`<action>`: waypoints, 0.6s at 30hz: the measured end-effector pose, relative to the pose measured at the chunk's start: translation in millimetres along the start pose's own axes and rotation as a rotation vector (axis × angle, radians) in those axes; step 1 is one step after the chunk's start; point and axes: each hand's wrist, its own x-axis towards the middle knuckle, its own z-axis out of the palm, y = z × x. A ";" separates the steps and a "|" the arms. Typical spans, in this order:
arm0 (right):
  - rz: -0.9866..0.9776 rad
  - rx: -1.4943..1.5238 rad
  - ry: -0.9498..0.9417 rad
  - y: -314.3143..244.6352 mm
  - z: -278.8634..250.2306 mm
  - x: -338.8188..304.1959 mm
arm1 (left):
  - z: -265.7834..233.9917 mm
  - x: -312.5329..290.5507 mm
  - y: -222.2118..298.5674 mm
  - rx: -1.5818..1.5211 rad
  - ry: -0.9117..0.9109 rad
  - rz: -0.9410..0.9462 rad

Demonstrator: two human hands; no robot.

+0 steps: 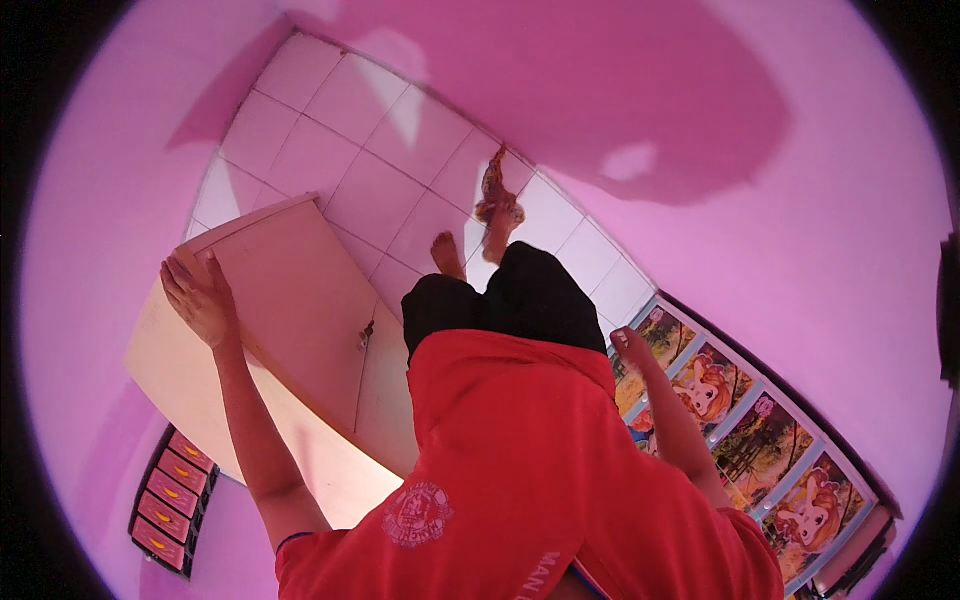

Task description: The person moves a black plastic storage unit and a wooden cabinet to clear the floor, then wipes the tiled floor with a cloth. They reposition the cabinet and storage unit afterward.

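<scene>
My left hand lies flat with its fingers spread on the upper edge of a cream wooden cabinet. A key with something small and dark hanging from it sits in the cabinet's front. At my right side, my right hand hangs with its fingers curled in, and I see nothing in it. Behind it stands a drawer unit with cartoon and garden pictures; the hand seems apart from it. A brown and yellow patterned cloth is on the floor at my right foot, which appears to rest on it.
White floor tiles run between the cabinet and the pink wall. My left foot is bare on the tiles. At lower left, beyond the cabinet, stands a small pink drawer tower with a black frame.
</scene>
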 end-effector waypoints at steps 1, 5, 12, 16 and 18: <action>0.016 0.000 0.014 0.1 -3.8 5.2 | 0.9 -0.9 -0.6 -0.008 -0.009 -0.016; 0.013 0.000 0.074 -8.7 -13.4 30.7 | 2.4 -1.7 -2.0 -0.010 0.001 -0.014; -0.039 0.127 0.016 -32.0 -16.1 27.7 | -2.8 0.0 5.2 0.026 -0.006 -0.028; -0.056 0.081 0.029 -24.2 -13.5 32.4 | -1.0 -0.9 3.6 -0.001 0.026 -0.016; 0.016 0.037 0.050 -21.1 -13.8 44.0 | 1.3 -0.4 1.8 -0.003 0.048 -0.013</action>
